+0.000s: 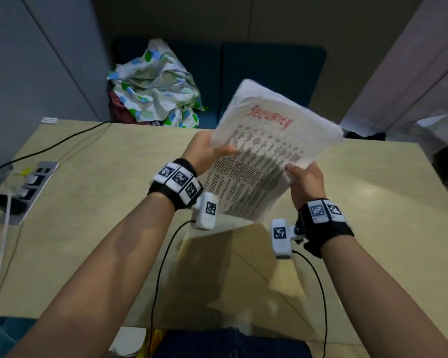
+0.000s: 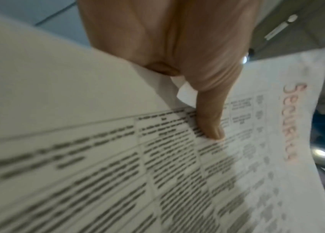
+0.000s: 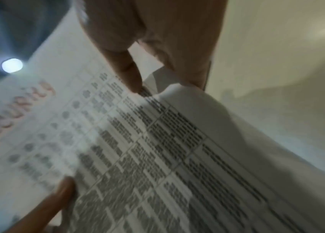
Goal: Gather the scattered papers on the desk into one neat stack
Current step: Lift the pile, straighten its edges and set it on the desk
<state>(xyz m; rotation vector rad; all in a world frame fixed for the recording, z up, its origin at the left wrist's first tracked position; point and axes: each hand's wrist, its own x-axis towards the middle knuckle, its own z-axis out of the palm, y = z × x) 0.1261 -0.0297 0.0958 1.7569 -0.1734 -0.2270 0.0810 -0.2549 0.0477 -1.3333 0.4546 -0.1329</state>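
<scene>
A sheaf of white papers (image 1: pixel 264 148) hangs tilted above the beige desk (image 1: pixel 101 202); its top sheet has a red handwritten heading and a printed table. My left hand (image 1: pixel 212 151) pinches the sheaf's left edge, thumb lying on the print. In the left wrist view the thumb of my left hand (image 2: pixel 209 123) presses the papers (image 2: pixel 117 173), and other sheets' edges show behind it. My right hand (image 1: pixel 304 178) grips the right edge. The right wrist view shows my right hand (image 3: pixel 137 85) with its thumb on the papers (image 3: pixel 157 149), fingers behind them.
A power socket panel (image 1: pixel 33 187) with plugs and cables sits at the desk's left. Crumpled patterned cloth (image 1: pixel 153 86) lies on a dark blue seat (image 1: pixel 269 71) beyond the far edge. Wrist-camera cables (image 1: pixel 161 275) trail toward me.
</scene>
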